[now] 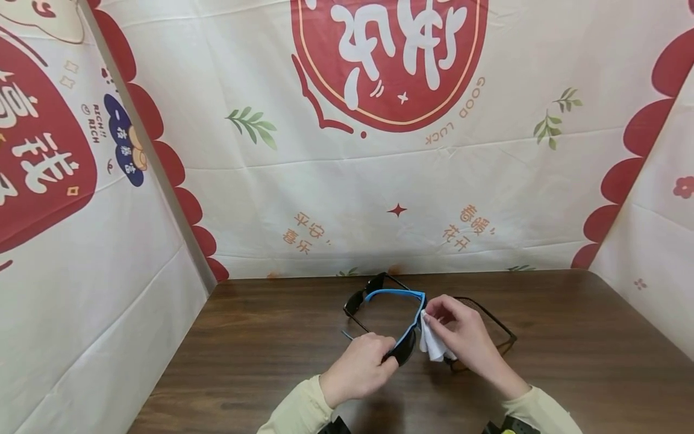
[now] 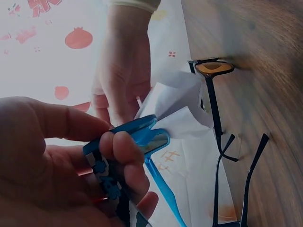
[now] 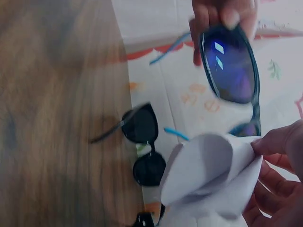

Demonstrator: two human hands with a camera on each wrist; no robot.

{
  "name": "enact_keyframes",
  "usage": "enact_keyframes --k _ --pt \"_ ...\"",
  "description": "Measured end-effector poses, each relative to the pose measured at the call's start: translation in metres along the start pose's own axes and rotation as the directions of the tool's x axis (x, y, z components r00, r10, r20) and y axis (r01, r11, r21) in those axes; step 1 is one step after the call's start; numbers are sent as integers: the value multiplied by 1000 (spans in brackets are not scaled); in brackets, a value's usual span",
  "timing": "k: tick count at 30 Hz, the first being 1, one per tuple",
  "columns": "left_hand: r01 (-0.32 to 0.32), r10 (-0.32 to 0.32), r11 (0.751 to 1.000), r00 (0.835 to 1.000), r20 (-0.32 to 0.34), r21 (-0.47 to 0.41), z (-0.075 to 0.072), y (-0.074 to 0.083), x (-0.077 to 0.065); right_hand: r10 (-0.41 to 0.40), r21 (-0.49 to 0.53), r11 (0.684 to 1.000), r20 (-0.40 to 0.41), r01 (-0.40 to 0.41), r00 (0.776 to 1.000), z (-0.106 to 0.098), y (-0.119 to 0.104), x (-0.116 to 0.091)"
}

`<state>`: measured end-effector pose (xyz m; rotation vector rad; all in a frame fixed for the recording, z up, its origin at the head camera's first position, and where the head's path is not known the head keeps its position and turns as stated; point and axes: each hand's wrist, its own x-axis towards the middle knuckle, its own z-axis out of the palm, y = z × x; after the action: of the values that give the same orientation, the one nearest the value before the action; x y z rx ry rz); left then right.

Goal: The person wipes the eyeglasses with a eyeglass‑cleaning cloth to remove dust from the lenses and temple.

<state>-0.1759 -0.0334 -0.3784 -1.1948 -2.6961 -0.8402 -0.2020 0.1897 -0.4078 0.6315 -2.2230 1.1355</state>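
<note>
Blue-framed sunglasses (image 1: 402, 349) with dark lenses are held off the table by my left hand (image 1: 359, 367), fingers and thumb pinching the frame at one lens. The right wrist view shows purple reflections on that lens (image 3: 229, 66). My right hand (image 1: 463, 331) pinches a folded white cloth (image 1: 432, 342) between thumb and fingers. The cloth overlaps the far lens of the sunglasses, and in the right wrist view its folds (image 3: 208, 175) hide part of that lens. One blue temple arm (image 2: 165, 189) extends away from the left hand.
Black sunglasses (image 1: 355, 302) lie behind the blue pair on the brown wooden table (image 1: 260, 337). Black-framed glasses with amber lenses (image 2: 215, 68) lie to the right, partly behind the right hand. A printed white cloth backdrop (image 1: 347, 199) rises at the table's back edge.
</note>
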Motion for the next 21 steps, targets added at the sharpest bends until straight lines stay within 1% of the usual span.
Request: enact_keyframes --k 1,3,6,9,14,16,18,21 --pt "6 -6 1000 1000 -5 -8 0 0 0 -23 6 1000 8 23 1000 1 -2 -1" --pt "18 -18 1000 1000 -6 -23 0 -1 0 -43 22 999 24 43 999 3 -5 -4" --pt "25 -25 999 1000 -1 -39 0 -3 0 -47 25 999 37 46 998 3 -4 -8" --pt "20 -20 999 1000 -3 -26 0 -4 -1 -17 3 1000 40 17 999 4 2 -10" --pt "5 -5 1000 1000 16 -19 -3 -3 -2 98 -89 991 11 -97 995 2 12 -9" --pt "-3 4 1000 1000 30 -23 -4 -2 -3 129 -113 985 -7 -129 992 0 14 -7" --pt "-12 13 999 999 42 -30 -6 -2 -4 141 -122 982 -18 -142 990 -1 14 -5" --pt "-13 15 999 998 55 -41 -7 -1 -4 125 -118 985 -20 -127 992 -1 12 -2"
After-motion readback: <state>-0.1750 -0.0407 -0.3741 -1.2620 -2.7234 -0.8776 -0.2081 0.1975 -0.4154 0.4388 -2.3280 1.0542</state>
